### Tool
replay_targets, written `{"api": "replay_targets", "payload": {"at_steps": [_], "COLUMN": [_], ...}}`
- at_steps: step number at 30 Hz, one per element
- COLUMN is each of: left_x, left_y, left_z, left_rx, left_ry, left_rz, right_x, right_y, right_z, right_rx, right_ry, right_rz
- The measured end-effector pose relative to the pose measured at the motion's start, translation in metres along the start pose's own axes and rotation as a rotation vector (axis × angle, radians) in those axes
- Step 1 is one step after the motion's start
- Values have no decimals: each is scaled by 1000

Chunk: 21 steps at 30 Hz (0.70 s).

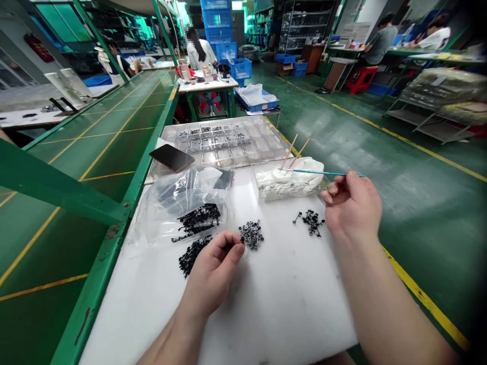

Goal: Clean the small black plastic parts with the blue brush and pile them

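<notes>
My left hand is pinched at the fingertips on a small black part, right beside a heap of tiny black rings. A tangle of black plastic parts lies just left of that hand on the white foam pad. More of these parts sit in a clear plastic bag. My right hand holds a thin blue-handled stick whose tip reaches over a clear box of white cloth. A small cluster of black parts lies below that stick.
Behind the pad are a clear compartment tray holding small dark parts, a dark phone and wooden sticks. A green bench edge runs along the left. Co-workers and blue crates stand farther off.
</notes>
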<state>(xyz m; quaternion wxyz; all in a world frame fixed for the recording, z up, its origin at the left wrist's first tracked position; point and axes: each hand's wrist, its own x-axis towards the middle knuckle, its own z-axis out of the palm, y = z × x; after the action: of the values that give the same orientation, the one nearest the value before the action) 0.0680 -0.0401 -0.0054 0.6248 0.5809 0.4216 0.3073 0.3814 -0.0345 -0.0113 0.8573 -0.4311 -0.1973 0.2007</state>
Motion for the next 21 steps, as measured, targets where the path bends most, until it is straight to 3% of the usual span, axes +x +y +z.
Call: {"api": "replay_targets", "payload": {"at_steps": [8, 14, 21], "left_x": [1, 3, 3], "left_y": [-2, 0, 2], "left_z": [-1, 1, 2], "left_rx": [-149, -241, -259], "left_ry": [73, 105, 114], "left_rz": [50, 78, 126], "right_x": [-37, -53, -55], "right_y": [-17, -20, -19], "right_z": [19, 26, 24], "right_rx": [85, -24, -61], "right_ry": [-208, -306, -317], "right_rz": [278, 276, 276]}}
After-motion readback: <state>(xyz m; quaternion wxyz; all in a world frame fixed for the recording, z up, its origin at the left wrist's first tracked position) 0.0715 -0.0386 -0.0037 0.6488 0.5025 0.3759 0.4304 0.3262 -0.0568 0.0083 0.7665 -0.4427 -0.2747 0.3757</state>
